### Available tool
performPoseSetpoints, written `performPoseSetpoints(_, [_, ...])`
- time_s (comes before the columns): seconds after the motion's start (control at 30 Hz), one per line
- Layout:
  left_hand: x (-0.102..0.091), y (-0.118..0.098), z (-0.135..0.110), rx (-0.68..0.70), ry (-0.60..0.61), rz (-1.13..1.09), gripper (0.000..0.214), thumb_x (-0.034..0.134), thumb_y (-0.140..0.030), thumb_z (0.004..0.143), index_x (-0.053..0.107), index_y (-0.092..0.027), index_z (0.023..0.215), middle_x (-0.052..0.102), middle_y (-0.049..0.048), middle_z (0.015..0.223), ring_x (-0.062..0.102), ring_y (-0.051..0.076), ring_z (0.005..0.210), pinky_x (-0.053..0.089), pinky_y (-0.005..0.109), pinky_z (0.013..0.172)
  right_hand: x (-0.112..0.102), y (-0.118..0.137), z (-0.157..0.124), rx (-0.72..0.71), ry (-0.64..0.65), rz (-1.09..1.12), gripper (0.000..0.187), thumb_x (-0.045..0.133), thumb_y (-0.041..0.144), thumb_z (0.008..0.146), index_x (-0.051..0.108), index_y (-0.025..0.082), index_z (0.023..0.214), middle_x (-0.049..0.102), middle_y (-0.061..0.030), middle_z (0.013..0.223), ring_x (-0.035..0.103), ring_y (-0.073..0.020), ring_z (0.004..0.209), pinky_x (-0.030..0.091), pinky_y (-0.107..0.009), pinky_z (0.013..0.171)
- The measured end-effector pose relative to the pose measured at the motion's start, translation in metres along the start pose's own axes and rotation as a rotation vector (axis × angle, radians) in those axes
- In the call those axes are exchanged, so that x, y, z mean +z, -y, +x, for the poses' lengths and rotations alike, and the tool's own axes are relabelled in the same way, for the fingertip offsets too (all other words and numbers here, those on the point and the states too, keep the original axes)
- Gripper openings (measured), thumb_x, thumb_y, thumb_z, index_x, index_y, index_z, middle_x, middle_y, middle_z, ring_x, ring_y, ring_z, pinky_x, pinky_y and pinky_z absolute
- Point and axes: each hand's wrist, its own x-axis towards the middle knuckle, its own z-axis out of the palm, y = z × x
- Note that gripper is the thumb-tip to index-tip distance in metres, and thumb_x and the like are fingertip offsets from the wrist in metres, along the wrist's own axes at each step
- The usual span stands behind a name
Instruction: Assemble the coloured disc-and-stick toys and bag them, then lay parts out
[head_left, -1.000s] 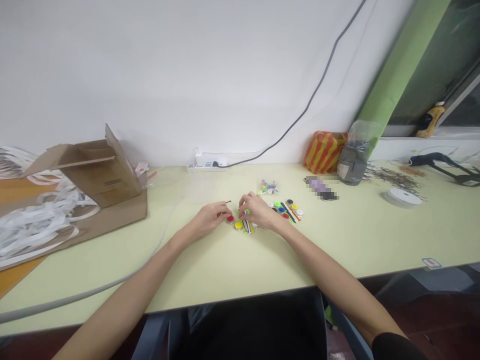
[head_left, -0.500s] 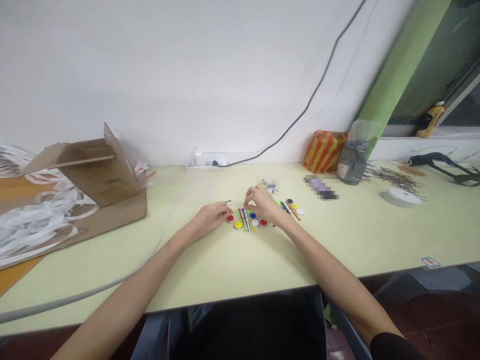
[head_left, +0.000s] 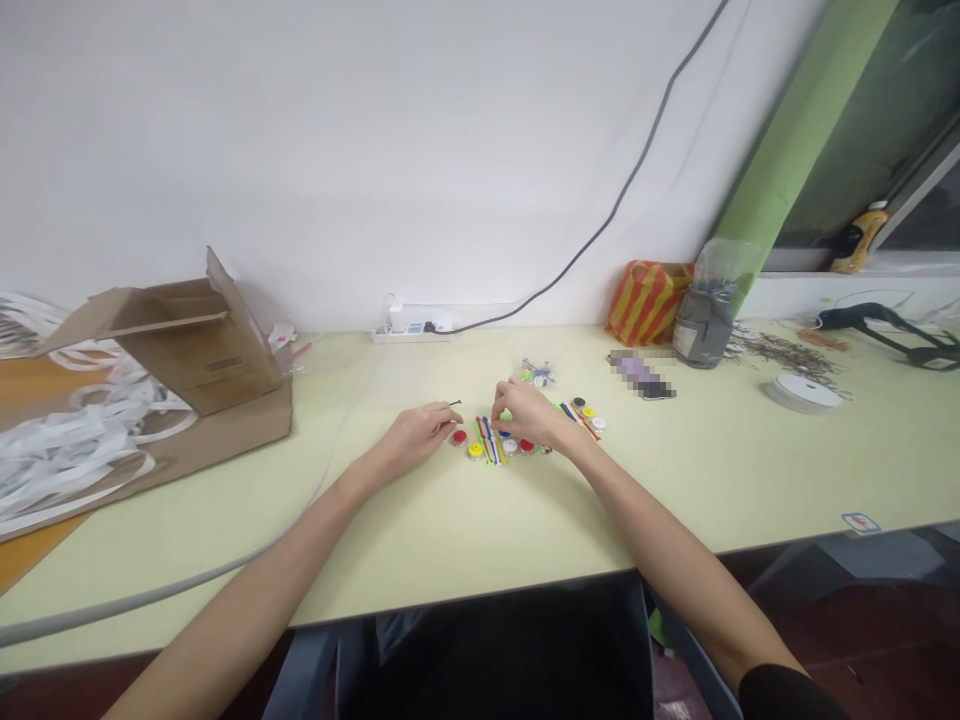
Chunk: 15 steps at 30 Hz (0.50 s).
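Observation:
My left hand (head_left: pixel 415 437) rests on the table with its fingers closed; a thin black strip (head_left: pixel 454 402) pokes out past the fingertips. Just right of it lie a round red-topped piece (head_left: pixel 460 438) and a yellow-topped one (head_left: pixel 475 451). My right hand (head_left: pixel 525 412) is bent over a row of thin coloured strips (head_left: pixel 489 442), thumb and forefinger curled together at their upper ends. What that pinch holds is too small to make out. White (head_left: pixel 510 447) and red round pieces (head_left: pixel 527 446) sit below the right hand, and a blue one is partly covered by it.
Beyond my right wrist are more strips and black, yellow and white round pieces (head_left: pixel 588 412). Behind lies a small clear bag of coloured parts (head_left: pixel 538 373). A cardboard box (head_left: pixel 202 345) stands left, a power strip (head_left: pixel 412 330) at the wall, a white roll (head_left: pixel 805 393) right.
My right hand has shifted slightly nearer, its fingertips dipping lower over the strips and covering more of the blue round piece. My left hand has barely moved.

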Motion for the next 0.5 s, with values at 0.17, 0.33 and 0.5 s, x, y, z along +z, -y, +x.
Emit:
performPoseSetpoints(0.17, [0.0,-0.005,0.0,0.008,0.041,-0.045,0.029,0.044,-0.033,0.099,0.071,-0.022,0.099,0.067,0.0045,0.089,0.061,0.017,0.078,0.044,0.028,0.069,0.007,0.004,0.002,-0.012,-0.002,-0.037,0.008,0.07,0.019,0.089,0.077,0.018,0.087,0.061,-0.0087,0.093,0.049,-0.0219,0.093,0.036,-0.032,0.077])
performPoseSetpoints(0.33, [0.001,-0.005,0.0,0.025,0.061,-0.036,0.031,0.042,-0.033,0.101,0.071,-0.023,0.098,0.066,0.0033,0.089,0.06,0.017,0.078,0.043,0.028,0.069,0.016,0.012,0.005,-0.051,0.043,-0.045,0.007,0.071,0.019,0.088,0.078,0.02,0.087,0.061,-0.0087,0.095,0.049,-0.0227,0.096,0.035,-0.032,0.079])
performPoseSetpoints(0.5, [0.003,-0.003,0.001,0.056,0.076,-0.014,0.031,0.041,-0.031,0.101,0.071,-0.023,0.097,0.065,0.0035,0.088,0.061,0.018,0.081,0.043,0.028,0.071,0.017,0.02,0.004,-0.038,0.04,-0.057,0.007,0.071,0.017,0.087,0.077,0.02,0.089,0.062,-0.0086,0.096,0.049,-0.0222,0.095,0.035,-0.032,0.077])
